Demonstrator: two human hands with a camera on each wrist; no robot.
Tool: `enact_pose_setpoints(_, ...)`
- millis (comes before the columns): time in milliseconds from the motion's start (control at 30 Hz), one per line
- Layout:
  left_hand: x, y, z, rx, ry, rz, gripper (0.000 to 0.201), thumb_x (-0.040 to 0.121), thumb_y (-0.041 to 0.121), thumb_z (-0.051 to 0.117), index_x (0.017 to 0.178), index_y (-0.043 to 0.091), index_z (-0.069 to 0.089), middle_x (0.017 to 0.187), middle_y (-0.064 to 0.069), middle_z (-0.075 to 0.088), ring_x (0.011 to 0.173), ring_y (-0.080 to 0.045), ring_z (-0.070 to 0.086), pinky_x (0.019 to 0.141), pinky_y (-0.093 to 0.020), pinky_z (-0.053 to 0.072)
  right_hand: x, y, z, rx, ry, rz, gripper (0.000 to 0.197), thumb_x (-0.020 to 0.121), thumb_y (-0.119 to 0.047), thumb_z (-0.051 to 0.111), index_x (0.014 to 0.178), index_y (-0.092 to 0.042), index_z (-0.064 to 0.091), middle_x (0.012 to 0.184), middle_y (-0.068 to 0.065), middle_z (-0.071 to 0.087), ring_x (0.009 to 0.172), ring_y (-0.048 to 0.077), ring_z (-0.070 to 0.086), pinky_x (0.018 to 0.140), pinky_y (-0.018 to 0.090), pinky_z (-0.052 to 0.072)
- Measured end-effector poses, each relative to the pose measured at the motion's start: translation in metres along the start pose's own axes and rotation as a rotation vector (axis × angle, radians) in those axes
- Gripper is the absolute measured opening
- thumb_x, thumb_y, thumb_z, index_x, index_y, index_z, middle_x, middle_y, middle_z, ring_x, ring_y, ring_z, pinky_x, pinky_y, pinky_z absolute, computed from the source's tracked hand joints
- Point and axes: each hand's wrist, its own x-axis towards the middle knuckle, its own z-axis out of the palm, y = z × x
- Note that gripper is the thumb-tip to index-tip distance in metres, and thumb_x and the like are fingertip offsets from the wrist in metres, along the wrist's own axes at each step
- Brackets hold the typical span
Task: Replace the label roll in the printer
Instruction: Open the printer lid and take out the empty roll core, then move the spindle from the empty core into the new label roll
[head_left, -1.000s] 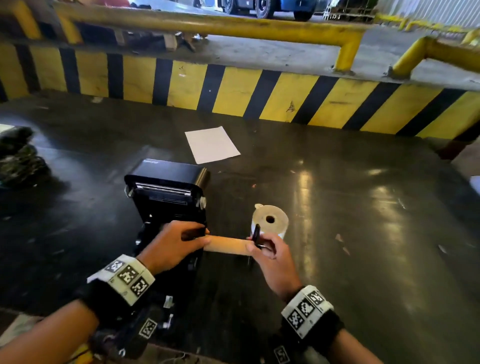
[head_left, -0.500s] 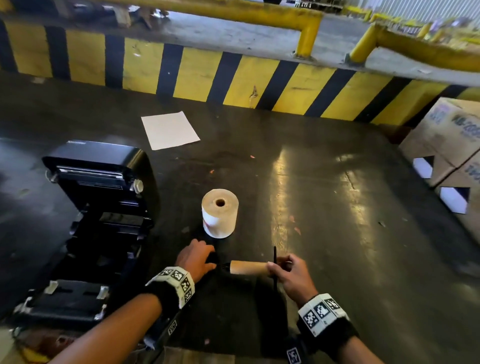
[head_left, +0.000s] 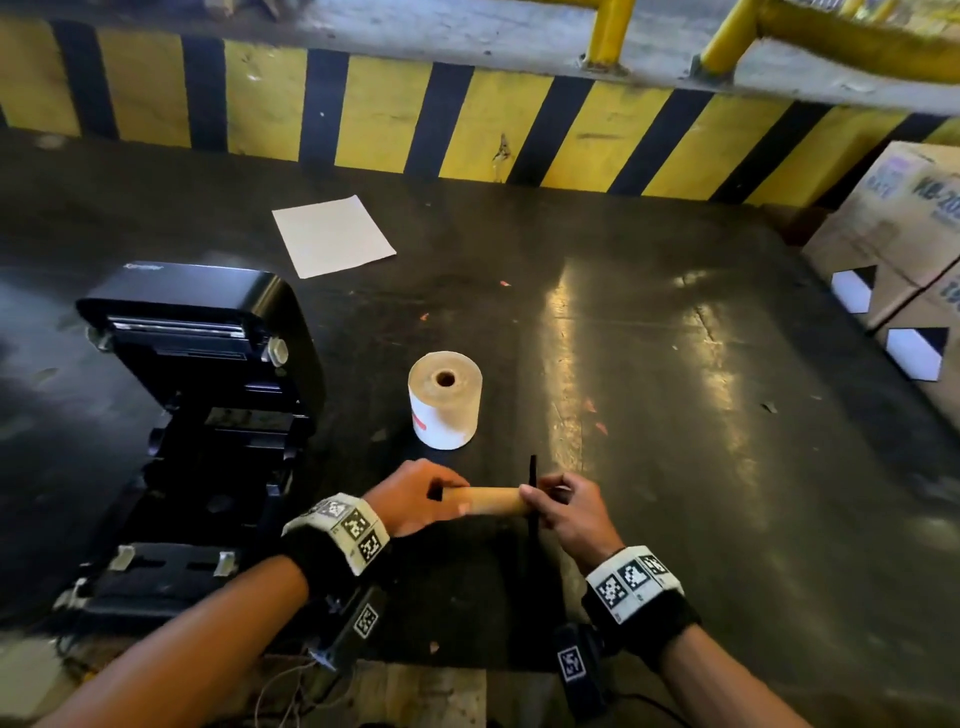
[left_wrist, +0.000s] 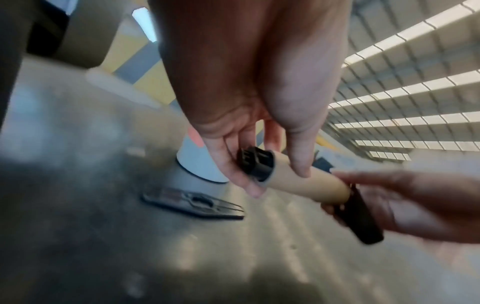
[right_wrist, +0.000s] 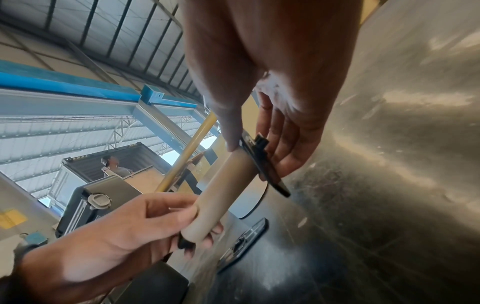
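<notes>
We had the printer (head_left: 197, 415) open on the table (head_left: 675, 467), its bay emptied. Our left hand (head_left: 415, 499) and right hand (head_left: 566, 512) each had fingers clamped on the spent core (head_left: 488, 501), still on its black spindle (left_wrist: 255, 165). The new label roll (head_left: 445, 400) stood upright beside the printer, not yet loaded.

Printer (head_left: 202, 415) bay open, unobstructed; label roll (head_left: 445, 400) stands just beside; floor rightward bare.
</notes>
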Motion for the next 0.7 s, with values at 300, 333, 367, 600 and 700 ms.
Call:
enact_pose_setpoints(300,-0.014,-0.028,-0.046,0.128,0.164,-0.141,0.031,0.077,0.022,0.074,0.107,0.017,0.068,0.101,-0.002,0.069,0.092,-0.015,0.064,0.088,-0.033,0.052,0.028,0.011,-0.037,-0.109,0.128,0.094,0.014,0.079,-0.002,0.07,0.088,0.002,0.06,0.101,0.034,0.065,0.085,0.033,0.063,0.072,0.03,0.057)
enact_pose_setpoints(333,-0.012,-0.03,-0.046,0.16,0.171,-0.169,0.031,0.077,0.023,0.074,0.108,0.019,0.068,0.102,-0.002,0.069,0.093,-0.016,0.064,0.089,-0.037,0.052,0.027,0.013,-0.04,-0.155,0.103,0.13,0.013,0.08,-0.002,0.07,0.087,0.001,0.06,0.101,0.033,0.065,0.082,0.03,0.062,0.061,0.022,0.055)
enact_pose_setpoints(367,-0.011,-0.031,-0.043,0.176,0.168,-0.185,0.031,0.077,0.023,0.074,0.107,0.019,0.068,0.102,-0.001,0.068,0.093,-0.016,0.063,0.089,-0.038,0.052,0.025,0.014,-0.04,-0.21,0.061,0.166,0.015,0.08,-0.004,0.07,0.09,0.003,0.06,0.1,0.03,0.065,0.081,0.028,0.061,0.056,0.02,0.052)
enact_pose_setpoints(600,0.0,-0.029,-0.002,0.215,0.048,-0.209,0.031,0.077,0.025,0.073,0.106,0.019,0.067,0.102,-0.002,0.066,0.09,-0.017,0.063,0.081,-0.03,0.052,0.003,0.02,0.014,-0.511,-0.094,0.159,0.025,0.077,-0.019,0.075,0.094,-0.004,0.066,0.096,0.013,0.068,0.085,0.022,0.063,0.065,0.025,0.049)
enact_pose_setpoints(700,-0.002,-0.028,0.003,0.306,-0.002,-0.216,0.029,0.077,0.028,0.072,0.105,0.021,0.067,0.104,-0.001,0.064,0.091,-0.019,0.064,0.081,-0.033,0.054,0.0,0.021,0.021,-0.554,-0.096,0.119,0.022,0.076,-0.023,0.075,0.087,-0.006,0.067,0.093,0.013,0.07,0.085,0.023,0.065,0.075,0.032,0.052)
